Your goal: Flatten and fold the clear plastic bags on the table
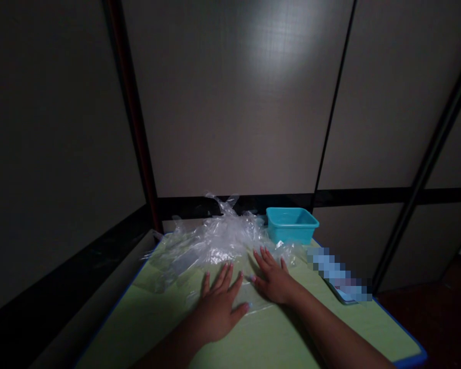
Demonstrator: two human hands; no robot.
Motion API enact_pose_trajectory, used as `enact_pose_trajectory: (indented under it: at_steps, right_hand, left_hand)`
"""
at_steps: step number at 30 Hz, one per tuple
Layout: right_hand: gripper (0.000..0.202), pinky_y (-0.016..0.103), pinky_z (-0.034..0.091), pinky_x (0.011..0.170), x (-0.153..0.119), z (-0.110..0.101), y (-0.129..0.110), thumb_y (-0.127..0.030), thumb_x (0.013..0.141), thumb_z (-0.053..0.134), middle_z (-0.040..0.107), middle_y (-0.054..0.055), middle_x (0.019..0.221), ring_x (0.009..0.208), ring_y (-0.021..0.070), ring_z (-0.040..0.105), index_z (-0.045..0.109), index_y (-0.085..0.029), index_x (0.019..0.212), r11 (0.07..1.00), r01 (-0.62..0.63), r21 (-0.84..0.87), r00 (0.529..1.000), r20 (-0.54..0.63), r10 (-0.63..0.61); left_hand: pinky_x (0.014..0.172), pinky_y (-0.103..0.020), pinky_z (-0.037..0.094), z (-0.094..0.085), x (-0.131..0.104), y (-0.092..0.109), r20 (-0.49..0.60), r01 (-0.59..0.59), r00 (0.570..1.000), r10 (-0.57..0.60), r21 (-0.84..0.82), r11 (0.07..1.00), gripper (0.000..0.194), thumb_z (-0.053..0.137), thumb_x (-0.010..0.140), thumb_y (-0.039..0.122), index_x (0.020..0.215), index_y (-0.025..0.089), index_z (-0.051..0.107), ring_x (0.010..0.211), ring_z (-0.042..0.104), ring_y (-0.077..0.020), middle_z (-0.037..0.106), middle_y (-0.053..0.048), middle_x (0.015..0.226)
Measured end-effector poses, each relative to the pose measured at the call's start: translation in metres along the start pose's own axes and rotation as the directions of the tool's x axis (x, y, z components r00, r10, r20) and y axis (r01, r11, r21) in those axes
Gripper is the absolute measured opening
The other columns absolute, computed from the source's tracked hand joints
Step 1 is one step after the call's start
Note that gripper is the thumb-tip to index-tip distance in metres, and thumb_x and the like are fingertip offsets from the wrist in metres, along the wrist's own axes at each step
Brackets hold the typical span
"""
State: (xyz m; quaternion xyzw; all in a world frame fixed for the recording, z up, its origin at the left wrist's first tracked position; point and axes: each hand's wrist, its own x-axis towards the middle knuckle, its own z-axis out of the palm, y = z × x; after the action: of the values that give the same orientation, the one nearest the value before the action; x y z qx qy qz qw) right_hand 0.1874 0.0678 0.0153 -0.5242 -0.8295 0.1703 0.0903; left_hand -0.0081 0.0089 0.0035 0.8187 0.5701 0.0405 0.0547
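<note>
My left hand point(221, 305) lies palm down with its fingers spread, on a clear plastic bag point(253, 296) laid flat on the table. Just right of it, my right hand point(271, 279) also rests flat on the same bag, fingers apart and pointing away from me. Both hands are open and grip nothing. Beyond the fingertips is a crumpled heap of clear plastic bags point(226, 230), and its near edge reaches the hands. How many bags the heap holds I cannot tell.
A turquoise plastic basin point(291, 233) stands at the table's back right corner. On the right edge lies a flat blurred-out object point(340, 277). The pale green table point(238, 353) has a blue rim. Dark-framed panels point(234, 128) rise right behind it.
</note>
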Motion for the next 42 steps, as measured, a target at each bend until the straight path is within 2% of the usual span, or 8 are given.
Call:
enact_pose_trajectory:
  at_steps: [8, 11, 14, 17, 23, 29, 35, 42]
  right_hand:
    - [0.071, 0.055, -0.001, 0.106, -0.001, 0.001, -0.001, -0.048, 0.085, 0.043, 0.000, 0.008, 0.152, 0.139, 0.0245, -0.001, 0.014, -0.022, 0.145, 0.999, 0.034, 0.030, 0.997, -0.064, -0.032]
    - [0.059, 0.050, 0.009, 0.107, 0.000, -0.002, 0.001, -0.047, 0.085, 0.045, 0.025, 0.011, 0.148, 0.136, 0.0262, 0.019, 0.036, -0.021, 0.138, 0.995, 0.075, 0.064, 0.986, -0.156, -0.064]
    - [0.041, 0.035, 0.031, 0.097, 0.004, -0.008, 0.006, -0.040, 0.087, 0.044, 0.055, 0.013, 0.122, 0.115, 0.0232, 0.047, 0.054, -0.017, 0.120, 0.991, 0.104, 0.085, 0.966, -0.246, -0.080]
    - [0.034, 0.029, 0.038, 0.080, 0.007, -0.013, 0.013, -0.037, 0.089, 0.041, 0.064, 0.012, 0.100, 0.093, 0.0209, 0.055, 0.063, -0.013, 0.101, 0.996, 0.072, 0.047, 0.980, -0.187, -0.062]
    - [0.028, 0.024, 0.035, 0.060, 0.003, -0.017, 0.015, -0.038, 0.083, 0.052, 0.066, 0.007, 0.080, 0.068, 0.0153, 0.054, 0.067, -0.015, 0.082, 0.995, 0.093, 0.027, 0.993, -0.070, -0.091]
    - [0.034, 0.024, 0.034, 0.059, -0.001, -0.020, 0.015, -0.041, 0.079, 0.057, 0.066, 0.008, 0.088, 0.073, 0.0169, 0.055, 0.063, -0.014, 0.098, 0.997, 0.069, 0.021, 0.996, -0.054, -0.067]
    - [0.028, 0.024, 0.035, 0.058, 0.000, -0.022, 0.017, -0.041, 0.079, 0.056, 0.066, 0.008, 0.081, 0.069, 0.0165, 0.054, 0.066, -0.015, 0.085, 0.996, 0.087, -0.034, 0.996, -0.003, -0.087]
    - [0.032, 0.028, 0.037, 0.068, -0.001, -0.018, 0.018, -0.040, 0.082, 0.052, 0.065, 0.013, 0.085, 0.079, 0.0208, 0.054, 0.067, -0.012, 0.082, 0.987, 0.115, -0.115, 0.992, -0.042, -0.120]
  left_hand:
    - [0.106, -0.060, 0.000, -0.001, -0.002, 0.001, -0.165, -0.023, 0.986, 0.032, 0.055, 0.998, 0.059, 0.037, 0.089, 0.052, 0.142, 0.036, 0.018, 0.139, -0.001, -0.0283, 0.002, -0.003, 0.152]
    - [0.106, -0.061, 0.002, -0.004, -0.004, 0.003, -0.098, -0.073, 0.992, 0.078, 0.050, 0.996, 0.058, 0.036, 0.089, 0.054, 0.141, 0.040, 0.017, 0.138, -0.002, -0.0278, 0.000, -0.002, 0.152]
    - [0.105, -0.062, 0.004, -0.006, -0.006, 0.005, 0.028, -0.081, 0.996, 0.080, 0.026, 0.996, 0.059, 0.030, 0.089, 0.059, 0.142, 0.039, 0.014, 0.138, -0.004, -0.0274, 0.001, -0.004, 0.151]
    - [0.104, -0.062, 0.003, -0.005, -0.006, 0.006, 0.070, -0.059, 0.996, 0.057, 0.030, 0.998, 0.061, 0.028, 0.089, 0.060, 0.143, 0.037, 0.011, 0.138, -0.005, -0.0276, -0.001, -0.006, 0.151]
    - [0.103, -0.063, 0.001, 0.000, -0.007, 0.008, -0.006, -0.024, 1.000, 0.024, 0.073, 0.997, 0.062, 0.033, 0.087, 0.060, 0.142, 0.039, 0.014, 0.138, -0.006, -0.0304, -0.001, -0.004, 0.151]
    - [0.104, -0.062, 0.002, 0.003, -0.002, 0.004, -0.151, 0.055, 0.988, -0.037, 0.123, 0.991, 0.060, 0.036, 0.088, 0.052, 0.142, 0.038, 0.015, 0.138, -0.005, -0.0292, 0.000, -0.003, 0.152]
    - [0.102, -0.063, 0.001, 0.006, 0.001, 0.001, -0.072, 0.078, 0.995, -0.071, 0.100, 0.992, 0.060, 0.035, 0.087, 0.057, 0.141, 0.040, 0.018, 0.138, -0.005, -0.0305, 0.003, -0.005, 0.152]
    - [0.103, -0.063, -0.002, 0.001, -0.004, 0.004, -0.007, 0.069, 0.998, -0.069, 0.034, 0.997, 0.067, 0.032, 0.085, 0.063, 0.143, 0.037, 0.010, 0.137, -0.009, -0.0305, -0.001, -0.005, 0.151]
